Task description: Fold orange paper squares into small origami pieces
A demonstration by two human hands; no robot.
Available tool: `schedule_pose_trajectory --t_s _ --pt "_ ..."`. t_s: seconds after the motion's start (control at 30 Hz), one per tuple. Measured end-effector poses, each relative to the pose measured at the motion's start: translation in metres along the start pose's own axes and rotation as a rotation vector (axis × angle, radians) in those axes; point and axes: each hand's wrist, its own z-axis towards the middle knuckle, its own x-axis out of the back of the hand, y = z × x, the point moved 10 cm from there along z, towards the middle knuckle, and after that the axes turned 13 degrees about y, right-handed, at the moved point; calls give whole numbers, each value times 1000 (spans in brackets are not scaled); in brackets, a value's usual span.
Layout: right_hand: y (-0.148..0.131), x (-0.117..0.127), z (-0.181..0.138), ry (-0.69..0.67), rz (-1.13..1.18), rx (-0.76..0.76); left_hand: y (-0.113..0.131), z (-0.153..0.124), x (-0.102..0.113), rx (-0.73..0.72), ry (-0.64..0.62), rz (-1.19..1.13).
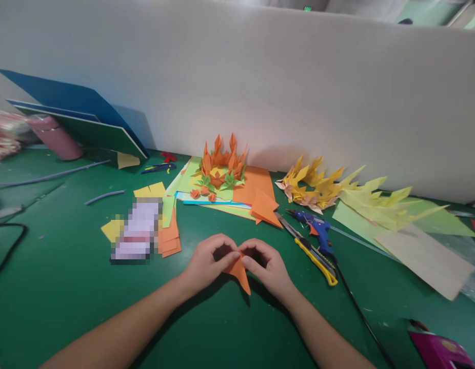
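Between my hands is a folded piece of orange paper (pixel 239 272), its pointed end hanging down toward me. My left hand (pixel 212 260) pinches its upper edge between thumb and fingers. From the other side, my right hand (pixel 266 264) pinches the same paper, the fingertips of both hands almost meeting. Part of the paper is hidden behind the fingers. Beyond the hands lie folded orange pieces (pixel 263 207). Further back stands an orange folded-paper crown (pixel 224 166) with green leaf shapes, and small orange paper flowers (pixel 202 193) lie before it.
Right of my hands lie a yellow utility knife (pixel 316 260) and a blue hot glue gun (pixel 318 233) with its cable. Yellow paper crowns (pixel 314 187) stand at the back right. A blurred-out phone-like object (pixel 137 230) lies left on paper squares. A pink bottle (pixel 56 138) leans against boards.
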Motion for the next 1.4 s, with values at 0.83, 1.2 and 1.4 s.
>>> schedule_pose_trajectory --t_s 0.83,1.2,1.4 --pt "27 -1 -1 64 209 -233 -45 -7 -9 612 24 -403" --pt "20 -8 -1 62 416 -237 -48 -20 -18 920 238 -1037" --pt "11 -16 12 111 166 -261 -49 -15 -11 819 244 -903"
